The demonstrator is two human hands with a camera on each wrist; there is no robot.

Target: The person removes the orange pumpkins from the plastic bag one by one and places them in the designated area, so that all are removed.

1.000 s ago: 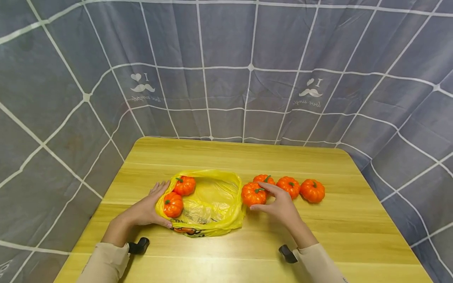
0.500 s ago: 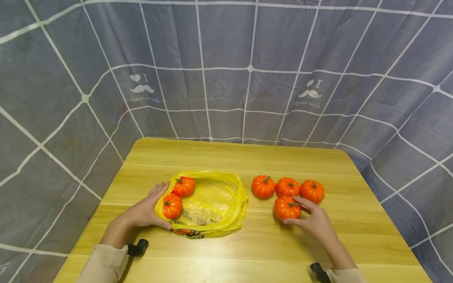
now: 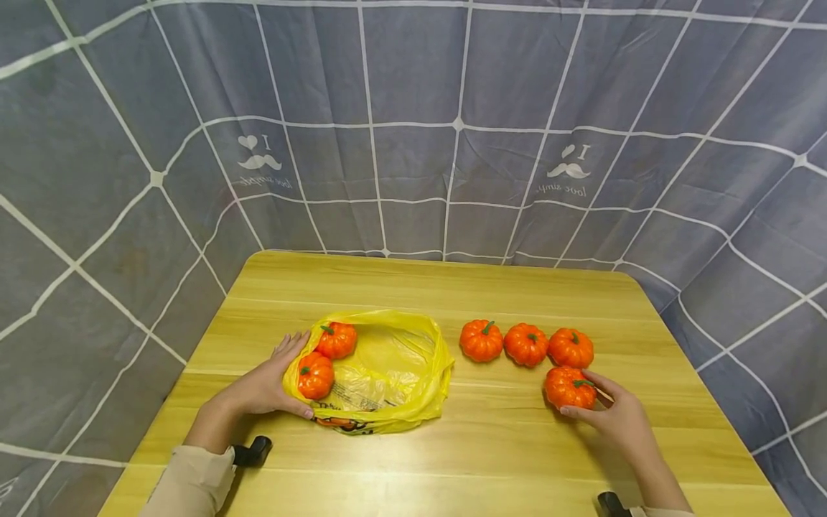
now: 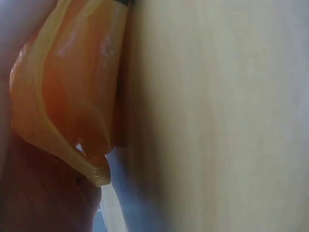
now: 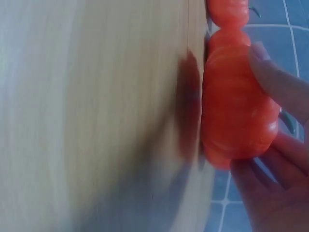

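Observation:
A yellow plastic bag lies with its mouth open on the table. Two small orange pumpkins, a rear one and a front one, sit inside at its left end. My left hand holds that end, thumb at the front rim and fingers along the far side; in the left wrist view orange shows through the bag. On the right, my right hand grips another pumpkin between thumb and fingers. The right wrist view shows this pumpkin close over the tabletop, a shadow beside it.
Behind the gripped pumpkin, three more stand in a row: a left pumpkin, a middle one and a right one. They share the wooden table. A grey curtain with white lines surrounds its back and sides.
My right hand has carried its pumpkin from the bag's right edge rightward and toward me, to just in front of the row's right end. My left hand has stayed at the bag.

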